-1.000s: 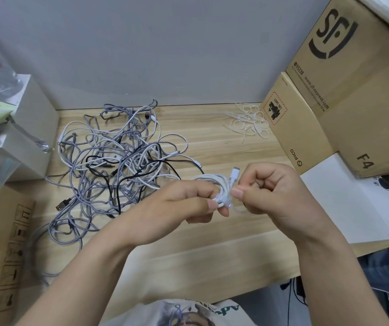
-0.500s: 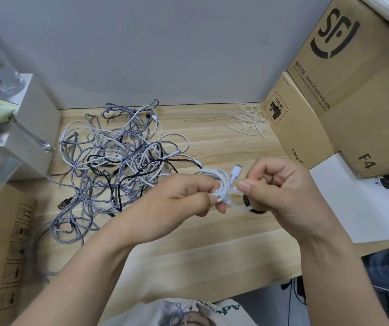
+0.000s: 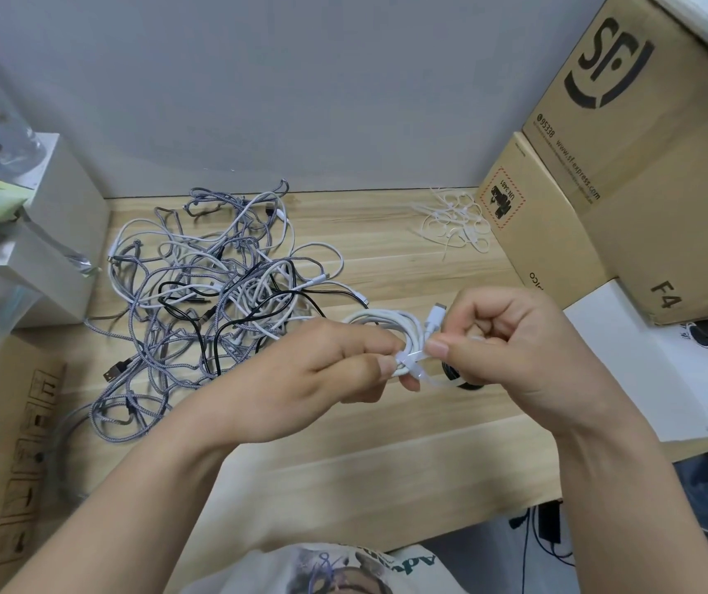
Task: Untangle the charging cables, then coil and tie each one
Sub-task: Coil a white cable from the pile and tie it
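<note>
A coiled white cable (image 3: 390, 321) hangs above the wooden desk (image 3: 386, 456), held between both hands. My left hand (image 3: 322, 370) pinches the coil at its near side. My right hand (image 3: 510, 349) pinches the tail of a white zip tie (image 3: 418, 370) wrapped round the coil, with a white plug sticking up beside its thumb. A tangle of grey braided, white and black cables (image 3: 215, 302) lies on the desk to the left. A dark coiled cable (image 3: 459, 379) lies on the desk, mostly hidden under my right hand.
Loose white zip ties (image 3: 455, 220) lie at the back right by stacked cardboard boxes (image 3: 626, 165). A white box (image 3: 60, 233) and plastic bags stand at the left, a flat carton (image 3: 9, 465) at the near left. White paper (image 3: 643, 370) covers the right.
My right hand has drawn the zip tie's tail a little to the right, and the tie sits closer round the white coil. The dark coil under my right hand has come into view.
</note>
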The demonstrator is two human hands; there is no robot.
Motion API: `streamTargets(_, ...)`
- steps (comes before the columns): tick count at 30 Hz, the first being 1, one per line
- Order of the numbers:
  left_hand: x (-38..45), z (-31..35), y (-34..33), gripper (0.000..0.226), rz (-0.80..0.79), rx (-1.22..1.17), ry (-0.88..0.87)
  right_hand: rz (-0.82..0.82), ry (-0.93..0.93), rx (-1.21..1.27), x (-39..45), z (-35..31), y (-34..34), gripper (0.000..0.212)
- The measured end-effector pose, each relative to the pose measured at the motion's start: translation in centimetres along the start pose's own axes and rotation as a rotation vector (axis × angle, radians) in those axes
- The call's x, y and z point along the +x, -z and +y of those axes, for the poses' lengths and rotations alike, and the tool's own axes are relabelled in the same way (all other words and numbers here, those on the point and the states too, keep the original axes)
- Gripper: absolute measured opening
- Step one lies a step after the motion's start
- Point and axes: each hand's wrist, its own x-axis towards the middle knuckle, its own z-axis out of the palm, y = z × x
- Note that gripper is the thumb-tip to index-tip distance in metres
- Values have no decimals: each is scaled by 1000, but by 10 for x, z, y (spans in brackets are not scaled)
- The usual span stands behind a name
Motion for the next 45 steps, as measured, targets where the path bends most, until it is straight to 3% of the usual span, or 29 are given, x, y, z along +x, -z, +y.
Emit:
streamTargets(8,-5,2,9,37,-147,90,5,-93,14,-39,-3,-4,-1,16)
streamTargets(14,0,3,5,34,-80,216,-32,-38,83,-174,-5,-3,-8,23)
streamTargets(22,1,-1,8,36,-141,167,145,128,126,-308,-3,23,-16,23)
streamTargets(29,5,1,14,24,-157,163,190,230,551,-792,-1,29,-16,15)
streamTargets(33,11,2,13,11,-172,303,180,129,717,-976,2,26,-16,18)
streamTargets(45,8,-6,12,14,-239,309,258,31,686,-870,4,37,-20,13)
